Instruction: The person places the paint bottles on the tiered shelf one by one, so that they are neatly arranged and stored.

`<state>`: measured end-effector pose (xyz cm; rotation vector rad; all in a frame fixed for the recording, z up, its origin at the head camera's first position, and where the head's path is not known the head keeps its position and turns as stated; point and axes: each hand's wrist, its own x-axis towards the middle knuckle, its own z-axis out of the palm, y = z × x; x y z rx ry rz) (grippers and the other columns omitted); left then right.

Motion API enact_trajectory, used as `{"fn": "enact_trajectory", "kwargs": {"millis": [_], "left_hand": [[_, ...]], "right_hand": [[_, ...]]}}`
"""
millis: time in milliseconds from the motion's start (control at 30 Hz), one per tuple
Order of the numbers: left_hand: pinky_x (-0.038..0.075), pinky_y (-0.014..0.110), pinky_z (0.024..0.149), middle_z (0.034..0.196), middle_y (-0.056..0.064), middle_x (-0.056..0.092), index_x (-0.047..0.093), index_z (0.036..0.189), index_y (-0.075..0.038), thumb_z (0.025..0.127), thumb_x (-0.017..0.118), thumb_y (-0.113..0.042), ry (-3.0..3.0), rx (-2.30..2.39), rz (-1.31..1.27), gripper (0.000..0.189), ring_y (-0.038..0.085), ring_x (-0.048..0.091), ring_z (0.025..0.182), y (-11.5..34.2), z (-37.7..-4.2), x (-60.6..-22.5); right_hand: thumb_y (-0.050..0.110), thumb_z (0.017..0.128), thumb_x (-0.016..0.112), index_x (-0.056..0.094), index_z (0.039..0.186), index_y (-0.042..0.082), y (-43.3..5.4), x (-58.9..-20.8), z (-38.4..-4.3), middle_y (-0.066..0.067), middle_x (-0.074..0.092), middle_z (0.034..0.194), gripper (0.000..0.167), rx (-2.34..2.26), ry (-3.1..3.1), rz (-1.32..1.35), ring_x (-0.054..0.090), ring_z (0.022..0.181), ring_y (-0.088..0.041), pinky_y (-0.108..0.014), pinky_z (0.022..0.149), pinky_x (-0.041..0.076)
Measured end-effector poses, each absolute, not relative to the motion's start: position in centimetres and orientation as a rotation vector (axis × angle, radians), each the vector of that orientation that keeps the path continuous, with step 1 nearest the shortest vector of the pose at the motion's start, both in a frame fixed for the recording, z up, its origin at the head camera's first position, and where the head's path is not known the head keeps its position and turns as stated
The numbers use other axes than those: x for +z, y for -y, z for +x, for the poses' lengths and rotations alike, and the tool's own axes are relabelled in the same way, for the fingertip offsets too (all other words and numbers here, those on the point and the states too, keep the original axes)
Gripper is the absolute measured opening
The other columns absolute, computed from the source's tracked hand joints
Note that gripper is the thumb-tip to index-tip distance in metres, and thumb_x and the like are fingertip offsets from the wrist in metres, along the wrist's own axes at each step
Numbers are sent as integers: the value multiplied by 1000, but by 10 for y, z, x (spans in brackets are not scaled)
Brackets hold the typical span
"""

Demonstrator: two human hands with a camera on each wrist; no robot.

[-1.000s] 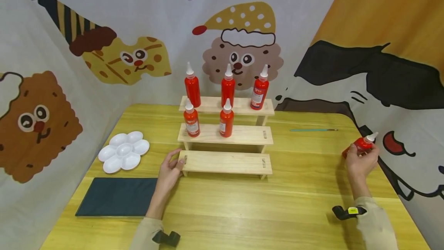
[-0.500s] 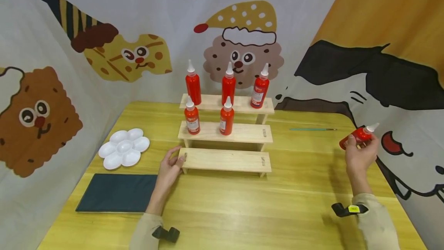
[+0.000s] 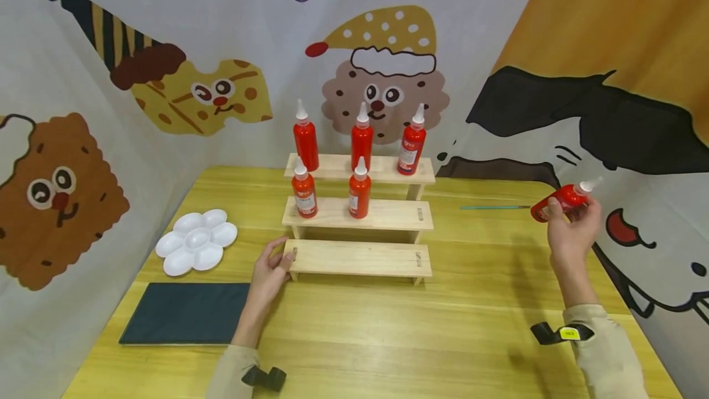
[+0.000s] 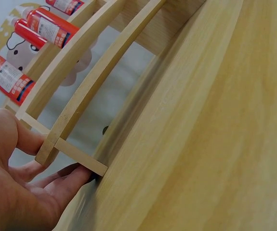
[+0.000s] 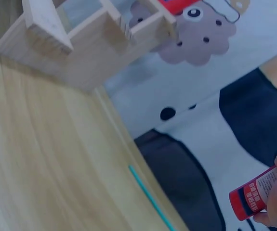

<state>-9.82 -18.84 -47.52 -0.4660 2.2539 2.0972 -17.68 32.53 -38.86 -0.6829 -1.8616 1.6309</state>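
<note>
My right hand (image 3: pixel 573 236) grips a red paint bottle (image 3: pixel 556 203) in the air above the table's right side. The bottle is tilted, its white nozzle pointing right; in the right wrist view its red base and label (image 5: pixel 258 192) show. A three-tier wooden shelf (image 3: pixel 357 258) stands mid-table. At the left end of its lowest step, my left hand (image 3: pixel 269 273) pinches the board, thumb on top and fingers beside the leg in the left wrist view. Red bottles stand upright above: three on the top step, including a middle one (image 3: pixel 362 143), and two on the second, including one (image 3: pixel 359 194).
A white flower-shaped palette (image 3: pixel 197 240) lies on the left of the table, with a dark flat rectangular board (image 3: pixel 185 313) in front of it. A thin teal paintbrush (image 3: pixel 493 207) lies between the shelf and my right hand. Behind the table hangs a printed cloth (image 3: pixel 249 11).
My right hand has lifted the paint bottle and brought it slightly left, its base swinging up. My left hand keeps its place on the shelf's end.
</note>
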Motion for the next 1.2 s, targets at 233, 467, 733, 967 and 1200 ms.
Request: {"fn": "enact_trajectory", "kwargs": {"millis": [233, 467, 733, 967, 1200], "left_hand": [[55, 24, 76, 135, 31, 60, 45, 151, -10, 105, 53, -10, -2261, 2083, -467, 46, 16, 68, 102, 189, -97, -474], [55, 26, 76, 137, 30, 59, 46, 150, -13, 105, 53, -11, -2259, 2072, -477, 46, 21, 67, 106, 188, -96, -475], [55, 26, 77, 137, 30, 59, 46, 151, -13, 105, 53, -9, -2263, 2067, -480, 46, 20, 68, 105, 189, -97, -475], [54, 24, 78, 137, 30, 59, 45, 151, -11, 105, 52, -10, -2256, 2075, -484, 47, 20, 67, 106, 190, -97, -473], [54, 23, 74, 132, 31, 62, 47, 149, -8, 104, 54, -8, -2262, 2097, -474, 46, 13, 68, 96, 188, -96, -473]], "right_hand": [[11, 99, 64, 45, 147, 26, -308, -371, -172, 3, 53, 145, 54, 1691, 1898, -643, 49, 131, -15, -35, 120, 34], [12, 98, 66, 46, 147, 26, -287, -356, -163, 0, 54, 144, 54, 1712, 1984, -582, 53, 125, -14, -36, 117, 37], [19, 101, 63, 43, 150, 23, -259, -348, -159, -8, 53, 147, 53, 1536, 2214, -399, 56, 121, -14, -33, 108, 48], [20, 100, 65, 46, 150, 19, -234, -345, -158, -7, 58, 141, 53, 1529, 2307, -238, 57, 112, -6, -18, 94, 51], [22, 99, 67, 48, 147, 13, -215, -346, -157, -11, 60, 138, 53, 1554, 2350, -67, 58, 110, -4, -12, 87, 50]]}}
